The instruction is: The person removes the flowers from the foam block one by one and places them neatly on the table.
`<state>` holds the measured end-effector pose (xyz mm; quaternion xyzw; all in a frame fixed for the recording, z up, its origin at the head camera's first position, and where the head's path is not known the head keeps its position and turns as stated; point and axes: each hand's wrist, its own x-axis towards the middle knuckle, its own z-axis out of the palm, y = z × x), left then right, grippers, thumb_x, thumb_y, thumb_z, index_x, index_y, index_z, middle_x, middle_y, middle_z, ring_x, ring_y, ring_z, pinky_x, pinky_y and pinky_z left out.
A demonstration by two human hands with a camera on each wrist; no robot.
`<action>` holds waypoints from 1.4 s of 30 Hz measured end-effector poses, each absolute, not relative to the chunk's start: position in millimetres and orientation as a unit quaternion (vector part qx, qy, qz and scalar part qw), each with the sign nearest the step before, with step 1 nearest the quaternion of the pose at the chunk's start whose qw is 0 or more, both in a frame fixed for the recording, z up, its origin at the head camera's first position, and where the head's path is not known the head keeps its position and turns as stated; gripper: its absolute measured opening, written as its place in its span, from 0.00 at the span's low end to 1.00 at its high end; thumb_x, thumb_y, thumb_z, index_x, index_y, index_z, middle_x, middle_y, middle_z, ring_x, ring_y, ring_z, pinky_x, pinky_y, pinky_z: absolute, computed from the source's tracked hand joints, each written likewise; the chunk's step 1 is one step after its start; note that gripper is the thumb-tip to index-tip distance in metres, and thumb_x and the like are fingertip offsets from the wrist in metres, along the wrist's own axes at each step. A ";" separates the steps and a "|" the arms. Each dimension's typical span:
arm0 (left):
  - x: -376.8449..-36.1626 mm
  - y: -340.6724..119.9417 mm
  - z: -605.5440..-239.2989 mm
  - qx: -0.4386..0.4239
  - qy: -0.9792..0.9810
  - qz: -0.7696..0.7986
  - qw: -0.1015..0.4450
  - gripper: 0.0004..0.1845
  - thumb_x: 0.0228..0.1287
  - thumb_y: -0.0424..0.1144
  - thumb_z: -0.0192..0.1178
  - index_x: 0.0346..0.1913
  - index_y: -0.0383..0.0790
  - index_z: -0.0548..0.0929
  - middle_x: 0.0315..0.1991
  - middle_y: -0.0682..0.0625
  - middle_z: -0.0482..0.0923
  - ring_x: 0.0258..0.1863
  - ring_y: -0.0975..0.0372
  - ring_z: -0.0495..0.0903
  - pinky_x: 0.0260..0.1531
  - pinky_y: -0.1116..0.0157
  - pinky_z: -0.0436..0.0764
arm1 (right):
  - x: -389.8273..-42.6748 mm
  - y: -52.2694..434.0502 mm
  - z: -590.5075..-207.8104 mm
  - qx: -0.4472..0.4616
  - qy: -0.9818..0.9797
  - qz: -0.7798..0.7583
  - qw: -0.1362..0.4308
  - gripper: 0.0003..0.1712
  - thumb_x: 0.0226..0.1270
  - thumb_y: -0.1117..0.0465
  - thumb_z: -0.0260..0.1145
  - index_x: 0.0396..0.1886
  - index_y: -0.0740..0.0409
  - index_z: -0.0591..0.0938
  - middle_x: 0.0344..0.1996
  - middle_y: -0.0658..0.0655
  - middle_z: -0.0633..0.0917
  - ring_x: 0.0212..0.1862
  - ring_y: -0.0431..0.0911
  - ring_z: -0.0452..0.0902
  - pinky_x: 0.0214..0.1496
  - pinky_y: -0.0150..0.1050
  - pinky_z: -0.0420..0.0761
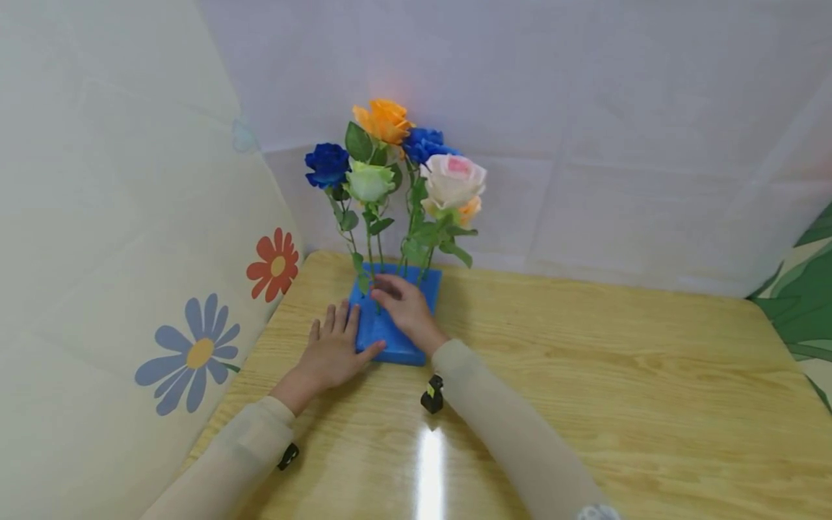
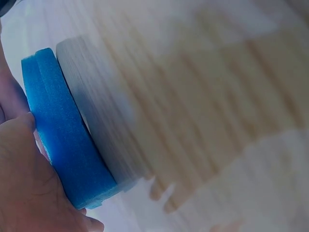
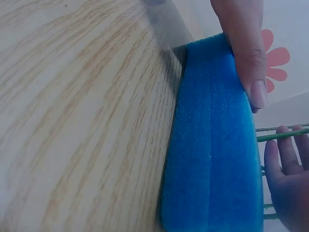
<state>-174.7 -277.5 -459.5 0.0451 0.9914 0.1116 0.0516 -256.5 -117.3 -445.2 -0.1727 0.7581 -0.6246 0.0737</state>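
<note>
A blue block point(image 1: 401, 351) with upright artificial roses stands on the table near its far left corner. My left hand point(image 1: 330, 355) lies with fingers spread along the block's left edge, its thumb on the front top edge; the thumb point(image 3: 252, 72) also shows in the right wrist view. Above the block, my right hand point(image 1: 408, 310) pinches the lower stem of the light green rose point(image 1: 370, 182) between thumb and fingertips. Around it stand a dark blue rose point(image 1: 328, 165), an orange rose point(image 1: 385, 121), another blue rose point(image 1: 425, 144) and a pale pink rose point(image 1: 453, 180).
The wooden table point(image 1: 585, 375) extends to the right and front. A pale cloth backdrop point(image 1: 585, 130) hangs right behind the flowers, and a white panel with printed flowers point(image 1: 199, 353) borders the left side. Part of another orange bloom point(image 1: 469, 210) shows under the pink rose.
</note>
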 end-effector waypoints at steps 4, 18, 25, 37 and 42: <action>-174.9 -277.8 -459.8 0.046 0.992 0.105 0.054 0.56 0.70 0.76 0.37 0.80 0.30 0.43 0.81 0.31 0.35 0.78 0.34 0.36 0.72 0.32 0.41 | -256.8 -119.2 -445.2 -0.168 0.762 -0.622 0.069 0.21 0.73 0.58 0.66 0.63 0.55 0.81 0.53 0.54 0.87 0.58 0.46 0.82 0.60 0.37 0.80; -176.7 -279.3 -461.5 0.051 0.991 0.106 0.059 0.58 0.68 0.78 0.34 0.80 0.29 0.43 0.81 0.30 0.35 0.78 0.34 0.36 0.72 0.32 0.39 | -256.4 -121.5 -441.9 -0.157 0.765 -0.623 0.055 0.17 0.73 0.59 0.66 0.59 0.56 0.83 0.49 0.53 0.88 0.52 0.43 0.83 0.55 0.36 0.82; -177.2 -280.1 -462.2 0.051 0.992 0.104 0.056 0.57 0.69 0.77 0.34 0.80 0.30 0.43 0.81 0.30 0.37 0.79 0.34 0.37 0.72 0.32 0.39 | -255.0 -123.6 -439.6 -0.162 0.770 -0.616 0.037 0.16 0.73 0.59 0.66 0.57 0.55 0.84 0.48 0.51 0.89 0.51 0.42 0.83 0.54 0.35 0.82; -175.0 -276.6 -457.0 0.048 0.993 0.090 0.051 0.55 0.71 0.75 0.37 0.80 0.30 0.43 0.81 0.31 0.37 0.79 0.35 0.38 0.72 0.32 0.42 | -251.6 -124.5 -408.9 -0.190 0.738 -0.647 0.032 0.18 0.72 0.60 0.67 0.60 0.56 0.83 0.46 0.51 0.88 0.45 0.40 0.85 0.47 0.31 0.85; -174.7 -277.1 -457.1 0.048 0.993 0.094 0.050 0.55 0.71 0.75 0.38 0.80 0.30 0.44 0.81 0.31 0.37 0.78 0.34 0.38 0.72 0.32 0.41 | -242.6 -116.5 -403.3 -0.224 0.753 -0.618 0.020 0.19 0.71 0.60 0.69 0.60 0.56 0.83 0.49 0.54 0.89 0.48 0.43 0.85 0.47 0.32 0.84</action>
